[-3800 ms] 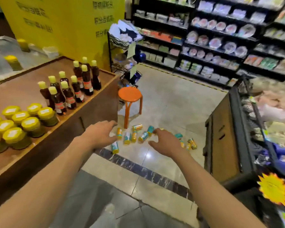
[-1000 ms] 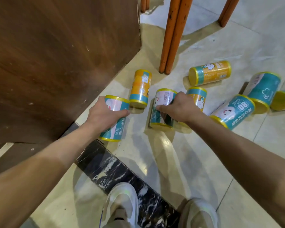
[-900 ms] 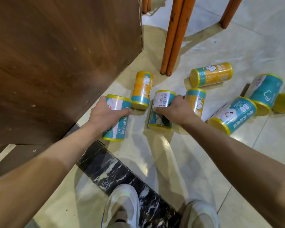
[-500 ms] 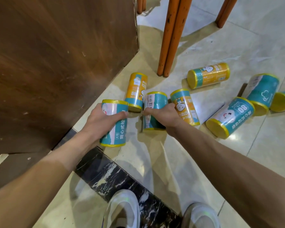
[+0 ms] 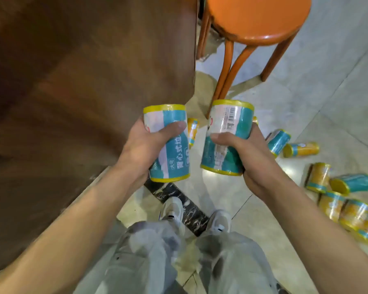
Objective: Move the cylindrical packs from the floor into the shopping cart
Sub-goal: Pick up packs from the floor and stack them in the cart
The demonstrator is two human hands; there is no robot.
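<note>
At frame centre, left hand (image 5: pixel 143 145) holds a teal pack (image 5: pixel 170 149) upright, grip wrapped round it, thumb across the front; right hand (image 5: pixel 245 153) holds a second teal pack (image 5: pixel 225 134) with barcode label, grip curled round it, just beside the first, not touching; both off the floor (image 5: pixel 295 98); more packs lie on the floor at 3 to 4 o'clock, among them a yellow pack (image 5: pixel 302 149) and a teal one (image 5: pixel 352 183); orange stool (image 5: pixel 257 18) at 1 o'clock; brown wooden counter (image 5: pixel 83 81) side at 10 o'clock; white shoes (image 5: pixel 172 211) at 6 o'clock; cart not in view.
</note>
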